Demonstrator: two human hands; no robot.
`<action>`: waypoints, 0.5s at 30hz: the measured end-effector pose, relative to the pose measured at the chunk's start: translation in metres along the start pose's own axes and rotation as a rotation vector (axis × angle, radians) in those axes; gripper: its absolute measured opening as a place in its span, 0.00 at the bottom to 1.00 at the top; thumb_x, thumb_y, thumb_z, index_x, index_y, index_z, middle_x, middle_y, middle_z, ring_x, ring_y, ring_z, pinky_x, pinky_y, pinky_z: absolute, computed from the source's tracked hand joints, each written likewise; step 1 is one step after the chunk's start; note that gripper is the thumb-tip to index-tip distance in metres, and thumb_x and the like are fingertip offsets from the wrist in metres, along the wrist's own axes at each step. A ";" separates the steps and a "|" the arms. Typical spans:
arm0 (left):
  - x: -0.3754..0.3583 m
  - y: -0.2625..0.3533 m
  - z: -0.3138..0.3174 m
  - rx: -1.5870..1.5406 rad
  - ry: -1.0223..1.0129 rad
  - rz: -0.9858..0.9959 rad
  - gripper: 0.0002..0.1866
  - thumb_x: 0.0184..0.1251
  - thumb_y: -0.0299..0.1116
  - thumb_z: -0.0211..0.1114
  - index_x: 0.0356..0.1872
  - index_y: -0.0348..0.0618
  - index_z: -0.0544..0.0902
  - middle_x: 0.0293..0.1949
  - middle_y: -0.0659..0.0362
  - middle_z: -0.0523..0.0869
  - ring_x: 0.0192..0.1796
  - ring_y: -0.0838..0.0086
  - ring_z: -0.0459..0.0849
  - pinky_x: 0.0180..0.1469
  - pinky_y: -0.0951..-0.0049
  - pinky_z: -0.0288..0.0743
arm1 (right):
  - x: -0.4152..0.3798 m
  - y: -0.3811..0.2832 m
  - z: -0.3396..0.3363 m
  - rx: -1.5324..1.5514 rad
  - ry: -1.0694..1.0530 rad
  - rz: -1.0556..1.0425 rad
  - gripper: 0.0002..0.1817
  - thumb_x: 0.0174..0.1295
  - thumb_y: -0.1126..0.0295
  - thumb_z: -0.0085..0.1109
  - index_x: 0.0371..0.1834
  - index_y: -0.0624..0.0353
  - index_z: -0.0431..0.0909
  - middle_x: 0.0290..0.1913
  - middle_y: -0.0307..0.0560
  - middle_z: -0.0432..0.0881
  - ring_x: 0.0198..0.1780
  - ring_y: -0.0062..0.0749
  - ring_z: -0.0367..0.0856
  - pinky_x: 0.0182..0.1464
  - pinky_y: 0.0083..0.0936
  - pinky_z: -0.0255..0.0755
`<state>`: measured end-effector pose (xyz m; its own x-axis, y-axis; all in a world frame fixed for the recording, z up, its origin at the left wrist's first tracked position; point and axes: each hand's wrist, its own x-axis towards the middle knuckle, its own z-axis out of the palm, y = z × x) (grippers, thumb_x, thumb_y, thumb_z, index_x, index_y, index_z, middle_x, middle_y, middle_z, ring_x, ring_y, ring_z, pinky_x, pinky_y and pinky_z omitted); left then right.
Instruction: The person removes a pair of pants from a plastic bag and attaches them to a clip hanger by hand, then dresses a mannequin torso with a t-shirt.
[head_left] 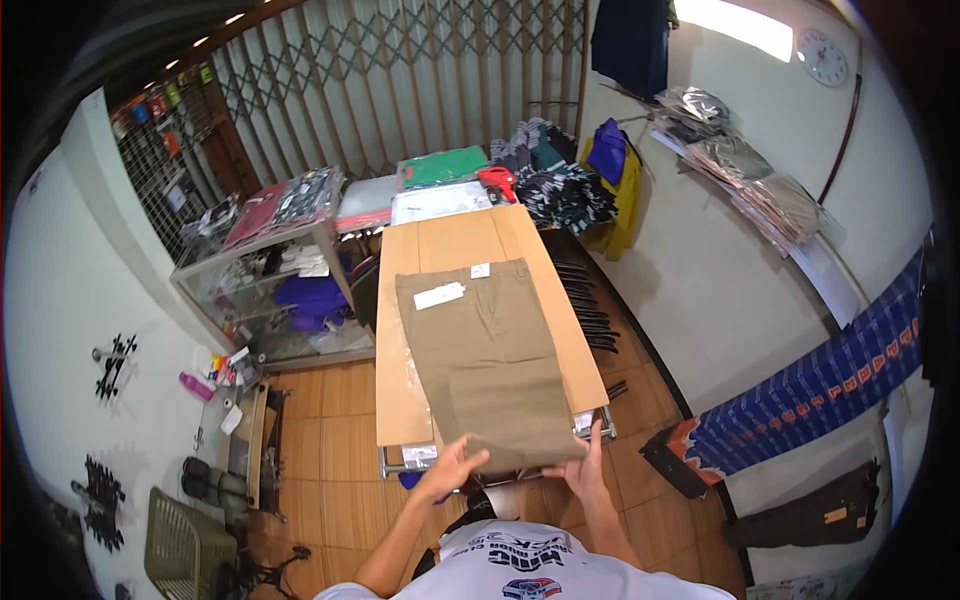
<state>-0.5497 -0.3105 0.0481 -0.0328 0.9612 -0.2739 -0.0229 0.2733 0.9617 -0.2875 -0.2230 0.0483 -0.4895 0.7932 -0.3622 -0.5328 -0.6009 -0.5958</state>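
Note:
Khaki-brown trousers [480, 340] lie lengthwise on a light wooden board-topped table [450, 235], waistband at the far end. A white tag [438, 295] and a small label [480, 270] sit near the waistband. The near part of the legs is folded back over itself, and the fold hangs slightly past the table's front edge. My left hand [452, 472] is closed on the near left corner of the fabric, thumb on top. At the near right corner, my right hand [586, 472] grips the cloth, with one finger pointing up along its side.
A red tape dispenser [497, 183] and a green packaged garment [445, 167] are beyond the board. Left of it stands a glass display case [270, 290]. Hangers [590, 310] and a blue patterned box column [800, 410] are to the right. A green basket [185, 540] sits lower left.

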 end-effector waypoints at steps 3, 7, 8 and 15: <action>-0.051 -0.023 0.037 -0.209 -0.095 -0.071 0.21 0.72 0.34 0.63 0.62 0.36 0.73 0.45 0.66 0.84 0.40 0.86 0.77 0.41 0.83 0.72 | -0.043 0.001 -0.040 -0.211 -0.116 0.239 0.34 0.70 0.44 0.49 0.61 0.68 0.72 0.45 0.59 0.85 0.37 0.46 0.89 0.27 0.29 0.87; -0.095 -0.049 0.073 -0.264 -0.115 -0.119 0.19 0.74 0.30 0.61 0.62 0.35 0.72 0.54 0.60 0.83 0.53 0.79 0.79 0.58 0.76 0.71 | -0.088 0.007 -0.074 -0.406 -0.123 0.357 0.22 0.65 0.60 0.63 0.53 0.68 0.77 0.42 0.57 0.86 0.32 0.45 0.89 0.27 0.28 0.86; -0.104 -0.057 0.081 -0.284 -0.105 -0.127 0.19 0.74 0.29 0.60 0.62 0.35 0.72 0.56 0.59 0.82 0.57 0.78 0.78 0.62 0.75 0.69 | -0.096 0.009 -0.080 -0.400 -0.126 0.384 0.19 0.63 0.64 0.65 0.50 0.67 0.77 0.41 0.56 0.87 0.32 0.43 0.89 0.26 0.27 0.86; -0.150 -0.074 0.129 -0.198 -0.133 -0.162 0.20 0.74 0.30 0.60 0.61 0.33 0.72 0.56 0.58 0.81 0.56 0.77 0.77 0.62 0.75 0.69 | -0.151 0.013 -0.104 -0.449 -0.121 0.455 0.16 0.62 0.66 0.66 0.47 0.67 0.79 0.34 0.52 0.87 0.30 0.38 0.89 0.23 0.21 0.82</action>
<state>-0.4143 -0.4701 0.0195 0.1181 0.9057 -0.4071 -0.2121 0.4235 0.8807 -0.1486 -0.3397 0.0206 -0.6868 0.4366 -0.5812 0.0733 -0.7539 -0.6529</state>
